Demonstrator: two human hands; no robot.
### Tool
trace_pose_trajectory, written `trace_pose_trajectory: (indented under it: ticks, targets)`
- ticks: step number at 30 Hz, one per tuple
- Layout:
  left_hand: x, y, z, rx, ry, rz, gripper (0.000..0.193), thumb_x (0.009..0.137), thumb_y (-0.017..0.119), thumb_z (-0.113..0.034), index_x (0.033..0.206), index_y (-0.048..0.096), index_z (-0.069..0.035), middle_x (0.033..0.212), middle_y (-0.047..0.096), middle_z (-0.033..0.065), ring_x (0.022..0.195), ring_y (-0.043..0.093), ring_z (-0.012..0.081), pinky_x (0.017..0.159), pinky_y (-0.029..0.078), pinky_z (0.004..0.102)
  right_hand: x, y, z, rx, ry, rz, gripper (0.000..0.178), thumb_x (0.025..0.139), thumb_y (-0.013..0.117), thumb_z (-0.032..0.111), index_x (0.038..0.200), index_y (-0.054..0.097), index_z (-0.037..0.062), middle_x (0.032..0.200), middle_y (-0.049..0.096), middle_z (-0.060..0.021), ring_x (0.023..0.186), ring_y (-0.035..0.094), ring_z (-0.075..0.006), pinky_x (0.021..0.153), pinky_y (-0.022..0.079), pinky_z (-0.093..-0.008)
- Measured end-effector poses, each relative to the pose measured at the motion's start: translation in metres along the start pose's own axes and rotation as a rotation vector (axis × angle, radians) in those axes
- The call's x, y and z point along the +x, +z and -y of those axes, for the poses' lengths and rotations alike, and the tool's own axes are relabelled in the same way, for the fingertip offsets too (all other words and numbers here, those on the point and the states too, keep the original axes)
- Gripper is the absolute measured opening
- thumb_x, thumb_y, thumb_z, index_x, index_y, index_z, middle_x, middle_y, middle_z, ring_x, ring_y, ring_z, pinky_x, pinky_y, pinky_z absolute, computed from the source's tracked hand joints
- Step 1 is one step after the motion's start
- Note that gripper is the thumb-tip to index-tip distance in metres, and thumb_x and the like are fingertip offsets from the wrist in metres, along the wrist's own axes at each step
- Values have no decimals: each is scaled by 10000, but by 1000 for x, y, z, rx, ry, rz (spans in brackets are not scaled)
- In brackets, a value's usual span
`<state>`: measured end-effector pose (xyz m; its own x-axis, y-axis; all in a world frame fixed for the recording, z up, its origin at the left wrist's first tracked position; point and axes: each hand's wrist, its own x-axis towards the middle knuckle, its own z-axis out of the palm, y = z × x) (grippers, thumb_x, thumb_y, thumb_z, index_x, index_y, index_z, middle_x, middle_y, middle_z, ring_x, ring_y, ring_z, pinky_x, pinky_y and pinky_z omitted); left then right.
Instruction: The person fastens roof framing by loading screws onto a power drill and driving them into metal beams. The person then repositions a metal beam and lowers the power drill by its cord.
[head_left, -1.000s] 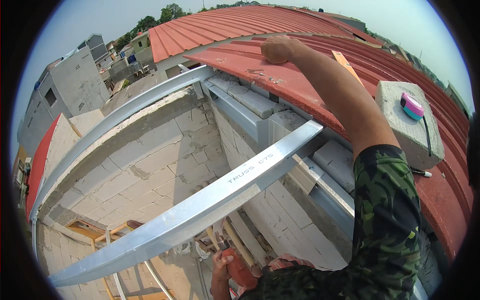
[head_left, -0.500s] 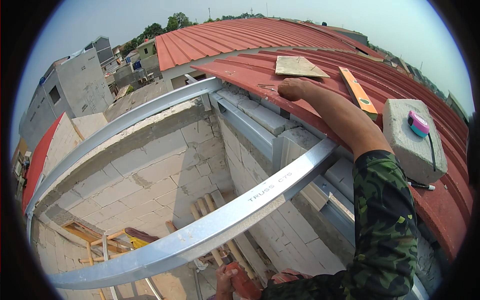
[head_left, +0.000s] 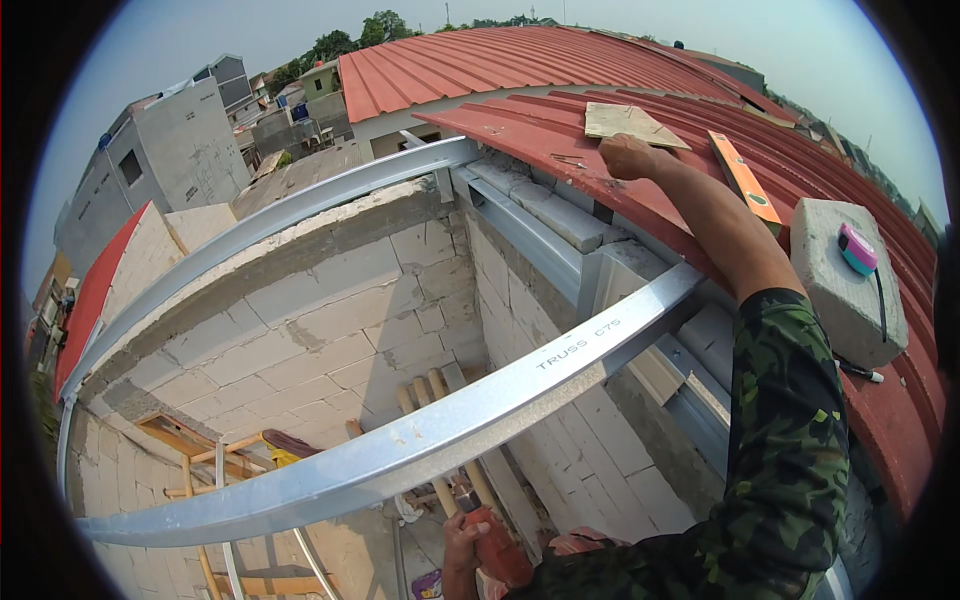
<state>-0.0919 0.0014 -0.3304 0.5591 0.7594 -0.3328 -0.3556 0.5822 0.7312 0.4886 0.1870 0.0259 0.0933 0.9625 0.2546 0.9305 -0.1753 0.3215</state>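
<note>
My right hand (head_left: 630, 158) is reached out over the red metal roof sheet (head_left: 520, 130), its fingers closed in a fist-like curl. What it holds, if anything, is hidden. Beside it lie a few thin screws or nails (head_left: 570, 160), and just beyond is a flat board (head_left: 630, 122) with nails standing in it. Low in the view, my left hand (head_left: 463, 540) is wrapped round a red power drill (head_left: 502, 552), whose chuck end points up and away. A silver steel channel (head_left: 520, 375) spans in front of me, between the two hands.
An orange spirit level (head_left: 745, 182) lies on the roof. Right of it, a concrete block (head_left: 850, 300) carries a pink and blue tape measure (head_left: 858, 248), with a marker (head_left: 862, 372) alongside. Below the channel is a deep open room with block walls (head_left: 330, 330) and bamboo poles (head_left: 425, 395).
The whole view has shifted, so the scene sits farther right. My right hand has moved slightly nearer the nailed board. My left hand still grips the drill.
</note>
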Motion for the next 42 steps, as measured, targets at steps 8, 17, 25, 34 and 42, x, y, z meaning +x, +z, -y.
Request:
trace_pose_trajectory:
  ticks: [8,17,25,34,42]
  targets:
    - [-8,4,-4,-75,-3,88,435,682,703,-105,1054,569,77,892,658,158,773,667,250,711,570,367,-21,-71,14,783,174,-74,185,762,610,170,757,647,-11,642,630,-78,557,621,-150,459,484,-298]
    - [-7,30,-16,94,-57,184,476,684,729,-173,1072,579,60,910,645,108,813,643,193,736,545,330,-41,-142,80,1197,-79,-471,116,759,644,61,850,641,-10,741,628,-67,602,573,-118,542,478,-255]
    - [4,75,-39,222,-90,329,516,621,779,-216,1040,597,24,893,655,87,775,642,162,709,529,297,-169,-189,187,1634,-412,-859,121,794,682,84,876,643,4,795,645,-91,623,574,-155,554,468,-266]
    - [-13,73,-39,350,-140,450,599,573,834,-238,1060,614,34,915,655,90,827,639,170,785,523,309,-305,-54,290,1418,-225,-48,78,852,626,-15,928,632,-31,877,621,-105,648,589,-173,541,471,-282]
    - [-7,81,-49,381,-211,607,587,579,836,-237,1057,625,30,947,656,88,859,641,172,805,517,304,-314,9,295,1743,-39,267,113,893,597,-15,1005,603,-25,883,592,-74,666,561,-134,573,479,-275]
